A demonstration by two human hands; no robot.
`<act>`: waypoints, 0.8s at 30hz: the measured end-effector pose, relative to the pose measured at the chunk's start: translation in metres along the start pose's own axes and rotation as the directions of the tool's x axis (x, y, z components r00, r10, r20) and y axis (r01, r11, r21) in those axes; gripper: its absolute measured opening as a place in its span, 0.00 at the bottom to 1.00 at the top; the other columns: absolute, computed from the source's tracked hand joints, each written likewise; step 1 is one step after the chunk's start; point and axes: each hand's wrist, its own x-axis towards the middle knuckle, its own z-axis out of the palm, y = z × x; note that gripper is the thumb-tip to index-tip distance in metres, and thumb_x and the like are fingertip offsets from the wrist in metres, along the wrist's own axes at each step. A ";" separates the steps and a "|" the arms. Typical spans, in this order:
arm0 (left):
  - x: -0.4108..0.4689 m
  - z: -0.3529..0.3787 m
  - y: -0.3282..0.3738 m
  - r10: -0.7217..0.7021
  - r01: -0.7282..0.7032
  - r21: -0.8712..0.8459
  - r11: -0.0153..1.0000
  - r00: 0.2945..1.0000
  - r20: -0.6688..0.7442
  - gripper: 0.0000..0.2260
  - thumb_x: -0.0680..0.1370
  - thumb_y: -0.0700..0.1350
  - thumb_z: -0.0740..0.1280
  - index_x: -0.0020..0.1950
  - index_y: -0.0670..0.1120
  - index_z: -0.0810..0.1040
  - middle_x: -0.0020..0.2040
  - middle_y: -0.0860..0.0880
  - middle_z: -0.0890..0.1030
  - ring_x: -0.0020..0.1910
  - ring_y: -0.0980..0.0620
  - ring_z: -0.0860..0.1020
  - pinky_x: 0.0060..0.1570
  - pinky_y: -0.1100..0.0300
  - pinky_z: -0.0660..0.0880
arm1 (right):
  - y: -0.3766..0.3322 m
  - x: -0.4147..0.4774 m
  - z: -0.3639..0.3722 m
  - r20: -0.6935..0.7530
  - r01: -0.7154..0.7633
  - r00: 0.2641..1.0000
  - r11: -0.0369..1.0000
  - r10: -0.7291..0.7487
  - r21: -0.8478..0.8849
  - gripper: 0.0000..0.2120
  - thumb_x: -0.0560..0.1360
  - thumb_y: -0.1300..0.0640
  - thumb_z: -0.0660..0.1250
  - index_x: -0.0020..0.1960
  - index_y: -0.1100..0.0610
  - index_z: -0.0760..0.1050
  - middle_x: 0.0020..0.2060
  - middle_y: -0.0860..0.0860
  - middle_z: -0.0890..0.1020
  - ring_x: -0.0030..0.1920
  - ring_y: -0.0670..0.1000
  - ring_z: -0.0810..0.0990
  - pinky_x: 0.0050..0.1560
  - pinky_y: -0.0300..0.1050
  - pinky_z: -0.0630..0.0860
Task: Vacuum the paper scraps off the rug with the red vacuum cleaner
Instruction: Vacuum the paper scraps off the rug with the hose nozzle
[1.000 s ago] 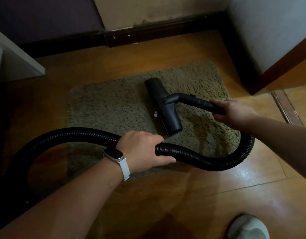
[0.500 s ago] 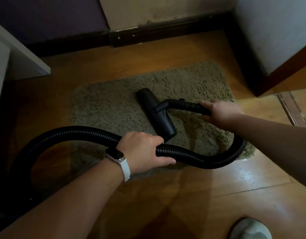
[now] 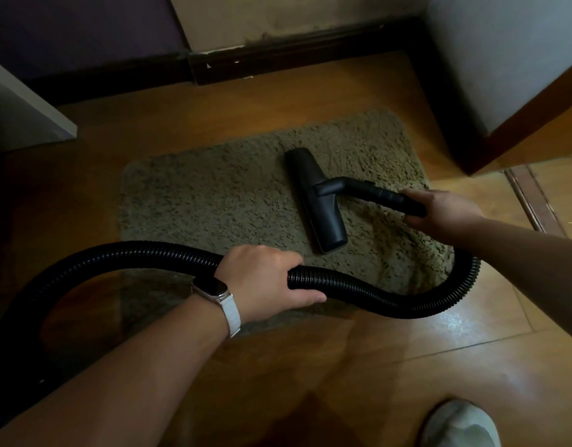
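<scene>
A shaggy olive-brown rug lies on the wooden floor. The black floor nozzle of the vacuum rests flat on the rug's right half. My right hand grips the black rigid tube just behind the nozzle. My left hand, with a white-strapped watch on its wrist, grips the black ribbed hose, which loops from the tube round the rug's near right corner and off to the left. No paper scraps show on the rug. The red vacuum body is out of view.
A dark skirting board runs along the far wall. A pale furniture corner juts in at the left and a grey panel with a wooden edge stands at the right. A light shoe is at the bottom right.
The nozzle slid left over a small white scrap, then back right across the rug. The scrap seen beside the nozzle one second ago is gone. My left hand kept its grip on the hose.
</scene>
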 end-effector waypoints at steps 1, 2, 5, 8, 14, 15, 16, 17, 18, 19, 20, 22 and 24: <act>0.000 0.000 0.000 0.001 -0.001 0.000 1.000 1.000 0.000 0.26 0.69 0.77 0.55 0.47 0.58 0.76 0.35 0.57 0.76 0.38 0.57 0.76 0.41 0.58 0.74 | 0.002 -0.001 0.000 0.004 -0.007 1.000 1.000 0.007 0.021 0.27 0.78 0.47 0.66 0.76 0.43 0.65 0.48 0.49 0.76 0.40 0.51 0.76 0.34 0.44 0.72; 0.000 -0.001 -0.001 0.000 0.000 -0.001 1.000 1.000 0.001 0.26 0.69 0.77 0.55 0.48 0.58 0.76 0.36 0.58 0.76 0.38 0.57 0.76 0.42 0.58 0.74 | 0.003 -0.001 0.000 0.009 -0.011 1.000 0.999 0.011 0.040 0.27 0.78 0.48 0.66 0.76 0.44 0.65 0.48 0.49 0.76 0.39 0.51 0.76 0.34 0.43 0.70; 0.000 -0.001 -0.002 0.000 0.000 -0.001 1.000 1.000 0.000 0.27 0.69 0.77 0.55 0.48 0.57 0.76 0.36 0.57 0.77 0.39 0.56 0.77 0.43 0.57 0.75 | 0.005 -0.001 -0.001 0.009 -0.010 1.000 0.997 0.010 0.073 0.26 0.78 0.47 0.67 0.75 0.44 0.66 0.47 0.51 0.77 0.39 0.52 0.76 0.34 0.43 0.69; 0.000 -0.001 -0.001 0.002 -0.002 0.001 1.000 1.000 -0.003 0.27 0.69 0.77 0.55 0.48 0.57 0.76 0.36 0.57 0.77 0.38 0.56 0.77 0.42 0.57 0.76 | 0.008 -0.001 -0.005 -0.002 -0.030 1.000 0.997 0.030 0.076 0.27 0.78 0.48 0.68 0.75 0.44 0.66 0.48 0.52 0.78 0.39 0.53 0.77 0.34 0.44 0.70; -0.001 -0.001 -0.001 0.009 -0.009 -0.005 1.000 1.000 0.026 0.25 0.69 0.77 0.55 0.46 0.58 0.74 0.34 0.58 0.74 0.37 0.58 0.75 0.42 0.58 0.73 | 0.001 -0.002 0.001 0.014 -0.014 1.000 1.000 0.014 0.023 0.26 0.78 0.48 0.66 0.75 0.44 0.66 0.52 0.53 0.79 0.41 0.53 0.78 0.36 0.44 0.74; -0.001 -0.001 -0.001 0.011 -0.011 -0.003 1.000 1.000 0.027 0.25 0.69 0.77 0.55 0.46 0.58 0.74 0.35 0.58 0.75 0.37 0.58 0.75 0.42 0.58 0.74 | -0.003 -0.001 0.002 0.016 0.001 1.000 1.000 -0.001 0.002 0.26 0.78 0.48 0.65 0.75 0.44 0.65 0.53 0.53 0.80 0.42 0.53 0.78 0.36 0.44 0.74; -0.001 0.000 -0.002 0.012 -0.012 0.000 1.000 1.000 0.026 0.26 0.69 0.77 0.55 0.47 0.57 0.75 0.35 0.58 0.75 0.37 0.58 0.76 0.42 0.57 0.74 | -0.007 -0.001 0.002 0.012 0.023 1.000 1.000 -0.023 -0.017 0.26 0.79 0.48 0.65 0.76 0.44 0.65 0.53 0.52 0.80 0.42 0.52 0.78 0.36 0.44 0.74; -0.001 0.000 -0.002 0.013 -0.013 0.002 1.000 1.000 0.024 0.26 0.69 0.77 0.55 0.47 0.57 0.76 0.35 0.58 0.76 0.38 0.58 0.76 0.43 0.57 0.74 | -0.012 -0.001 0.002 0.008 0.052 0.999 0.998 -0.052 -0.034 0.27 0.79 0.48 0.65 0.76 0.44 0.64 0.53 0.52 0.80 0.43 0.52 0.78 0.36 0.44 0.75; -0.002 0.001 -0.003 0.014 -0.014 0.004 1.000 1.000 0.023 0.27 0.69 0.77 0.55 0.48 0.57 0.76 0.36 0.58 0.76 0.38 0.58 0.76 0.43 0.57 0.74 | -0.018 -0.001 0.001 0.005 0.087 0.996 0.995 -0.087 -0.054 0.27 0.79 0.48 0.65 0.76 0.44 0.64 0.53 0.51 0.79 0.43 0.51 0.78 0.36 0.44 0.76; -0.002 0.001 -0.003 0.016 -0.016 0.005 1.000 1.000 0.023 0.27 0.69 0.77 0.55 0.48 0.57 0.76 0.36 0.58 0.76 0.38 0.58 0.76 0.43 0.57 0.74 | -0.024 -0.001 0.000 0.005 0.124 0.992 0.989 -0.124 -0.079 0.27 0.79 0.47 0.65 0.76 0.44 0.64 0.52 0.50 0.79 0.43 0.51 0.78 0.36 0.45 0.77; -0.002 0.001 -0.003 0.019 -0.019 0.005 1.000 1.000 0.024 0.27 0.69 0.77 0.55 0.49 0.57 0.76 0.36 0.58 0.77 0.38 0.58 0.76 0.43 0.57 0.74 | -0.031 -0.002 0.000 0.009 0.159 0.987 0.982 -0.159 -0.106 0.26 0.79 0.47 0.64 0.76 0.43 0.63 0.51 0.49 0.79 0.42 0.51 0.78 0.37 0.46 0.79; -0.002 0.002 -0.003 0.026 -0.026 0.005 1.000 0.999 0.023 0.27 0.69 0.77 0.55 0.49 0.57 0.77 0.37 0.58 0.77 0.39 0.58 0.76 0.43 0.57 0.74 | -0.042 -0.003 -0.001 0.020 0.220 0.975 0.965 -0.220 -0.141 0.26 0.79 0.46 0.64 0.76 0.44 0.63 0.50 0.48 0.78 0.41 0.50 0.78 0.38 0.48 0.81; -0.001 0.002 -0.002 0.034 -0.034 0.007 0.999 0.999 0.028 0.27 0.69 0.77 0.55 0.49 0.57 0.77 0.38 0.57 0.78 0.40 0.58 0.77 0.43 0.57 0.75 | -0.048 -0.004 -0.001 0.031 0.265 0.964 0.952 -0.263 -0.156 0.27 0.79 0.46 0.64 0.76 0.44 0.63 0.51 0.48 0.79 0.41 0.50 0.78 0.38 0.47 0.80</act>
